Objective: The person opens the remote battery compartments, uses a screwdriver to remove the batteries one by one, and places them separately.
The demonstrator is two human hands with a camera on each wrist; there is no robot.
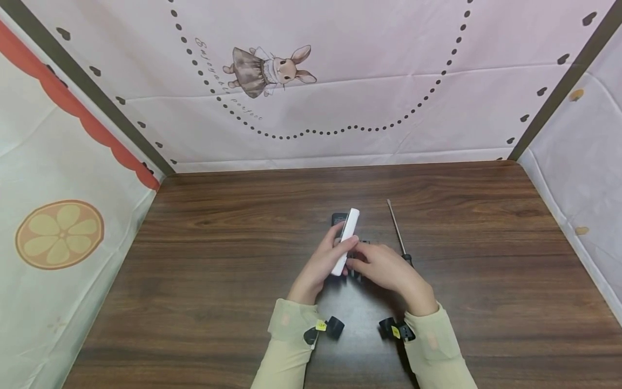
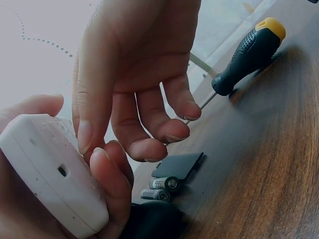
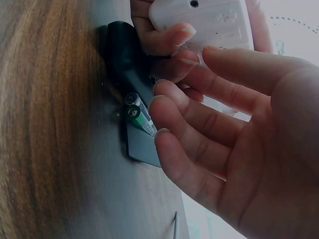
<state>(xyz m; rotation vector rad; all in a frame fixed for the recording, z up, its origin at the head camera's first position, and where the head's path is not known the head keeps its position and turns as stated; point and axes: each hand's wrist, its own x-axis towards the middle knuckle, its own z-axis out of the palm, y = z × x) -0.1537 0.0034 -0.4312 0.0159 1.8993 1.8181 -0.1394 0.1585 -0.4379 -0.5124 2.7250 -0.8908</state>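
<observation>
My left hand (image 1: 323,265) grips a white boxy device (image 1: 352,219) on edge, thumb on one side and fingers round the other. A small dark hole shows in the device's narrow end in the left wrist view. Beside it is my right hand (image 1: 389,269), its thumb and index fingertip at the device's far face. Its other fingers (image 2: 149,124) are loosely bent with nothing between them. Whether the right fingertips pinch something small is hidden. Below the hands lie two small batteries (image 2: 163,184) and a flat dark cover (image 2: 179,165).
A black device (image 3: 124,55) lies on the wooden table (image 1: 233,259), partly behind the left hand. Right of the hands lies a screwdriver (image 2: 254,50) with a black and yellow handle. Printed cloth walls (image 1: 340,108) stand at the back and both sides.
</observation>
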